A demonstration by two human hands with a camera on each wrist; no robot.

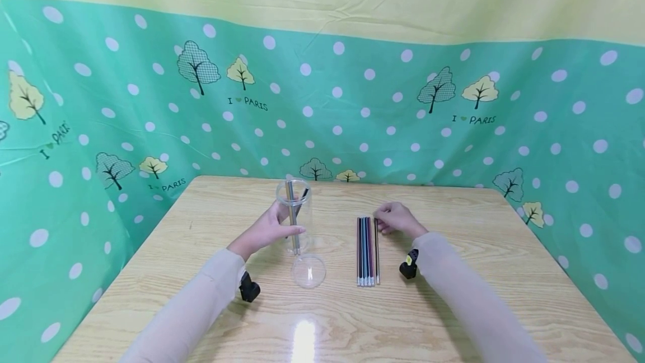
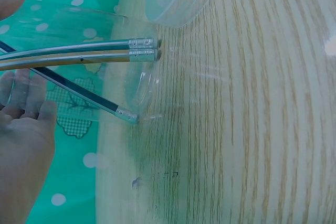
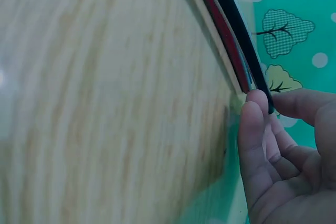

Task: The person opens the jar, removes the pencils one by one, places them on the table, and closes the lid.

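Note:
My left hand (image 1: 268, 227) grips a clear cylindrical jar (image 1: 305, 214) from its left side, thumb across the front and fingers behind. Inside the jar lean three pencils: a teal pencil (image 2: 68, 49), a yellowish pencil (image 2: 105, 57) and a dark pencil (image 2: 79, 92), their metal-banded ends at the jar's base. On the right, my right hand (image 1: 396, 219) pinches the far end of a black pencil (image 1: 377, 254) between thumb and fingertips. That pencil lies just right of a row of several pencils (image 1: 365, 251), side by side, silver ends toward me.
A clear round lid (image 1: 309, 271) lies on the wooden table (image 1: 211, 296) in front of the jar, left of the pencil row. Green dotted cloth (image 1: 353, 111) hangs behind the table and on both sides.

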